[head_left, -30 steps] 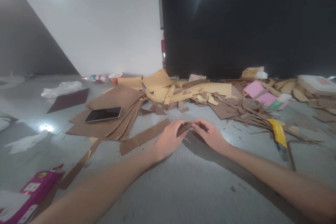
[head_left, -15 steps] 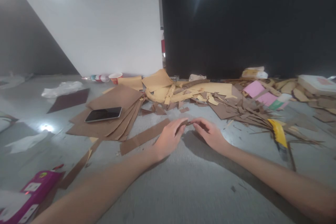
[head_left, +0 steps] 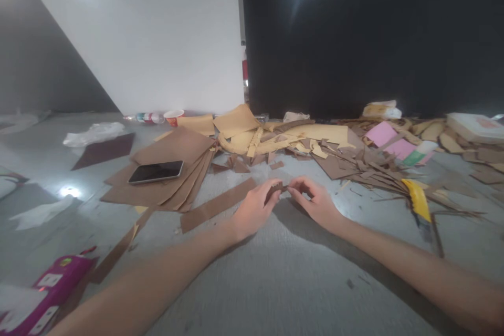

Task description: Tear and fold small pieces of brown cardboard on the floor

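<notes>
Both hands meet over the grey floor (head_left: 275, 283), and a small brown cardboard piece (head_left: 280, 188) sits between them. The left hand (head_left: 254, 207) pinches the piece's left end between thumb and fingers, and the right hand (head_left: 315, 200) pinches its right end with its fingertips, so the piece spans the narrow gap between the two and is held just above the floor. A long cardboard strip (head_left: 216, 205) lies flat just to the left of the left hand, running up toward a stack of brown cardboard sheets (head_left: 173, 168) with a black phone (head_left: 156, 171) lying on top. Behind the hands a heap of cardboard scraps (head_left: 299, 144) spreads across the floor. A yellow utility knife (head_left: 417, 200) lies well to the right of the right hand. A pink box (head_left: 51, 289) sits at the near left edge.
</notes>
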Demonstrator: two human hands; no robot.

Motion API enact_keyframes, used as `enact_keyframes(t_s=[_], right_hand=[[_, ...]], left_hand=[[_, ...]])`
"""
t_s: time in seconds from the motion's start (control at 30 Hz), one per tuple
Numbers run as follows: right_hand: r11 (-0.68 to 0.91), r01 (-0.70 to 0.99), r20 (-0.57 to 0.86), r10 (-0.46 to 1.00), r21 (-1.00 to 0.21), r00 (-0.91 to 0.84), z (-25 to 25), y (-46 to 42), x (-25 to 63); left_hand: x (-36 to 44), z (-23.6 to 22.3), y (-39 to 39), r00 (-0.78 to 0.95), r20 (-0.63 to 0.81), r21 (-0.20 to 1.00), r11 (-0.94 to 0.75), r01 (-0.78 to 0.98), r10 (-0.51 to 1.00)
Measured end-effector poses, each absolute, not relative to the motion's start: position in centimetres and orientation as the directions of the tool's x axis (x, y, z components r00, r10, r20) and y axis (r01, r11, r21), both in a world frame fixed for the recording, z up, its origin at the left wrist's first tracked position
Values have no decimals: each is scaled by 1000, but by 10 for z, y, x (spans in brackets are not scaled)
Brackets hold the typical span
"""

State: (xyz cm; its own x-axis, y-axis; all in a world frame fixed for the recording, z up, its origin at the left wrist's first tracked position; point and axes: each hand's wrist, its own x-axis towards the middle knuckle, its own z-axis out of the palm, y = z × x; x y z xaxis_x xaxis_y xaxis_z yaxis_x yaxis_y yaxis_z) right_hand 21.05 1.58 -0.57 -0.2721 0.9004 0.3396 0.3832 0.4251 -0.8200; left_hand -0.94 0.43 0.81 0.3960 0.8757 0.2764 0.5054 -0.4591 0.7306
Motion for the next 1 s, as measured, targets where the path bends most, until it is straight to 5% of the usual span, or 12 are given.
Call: enact_keyframes(t_s=[0.67, 1.0], right_hand=[[523, 389, 422, 849, -758, -319, 0, 9, 209], [418, 313, 286, 876, -853, -388, 3, 13, 208]], left_hand=[[-9, 8, 1, 425, 279, 717, -481, 504, 861], [-9, 10, 1, 438, 238, 732, -456, 506, 867]])
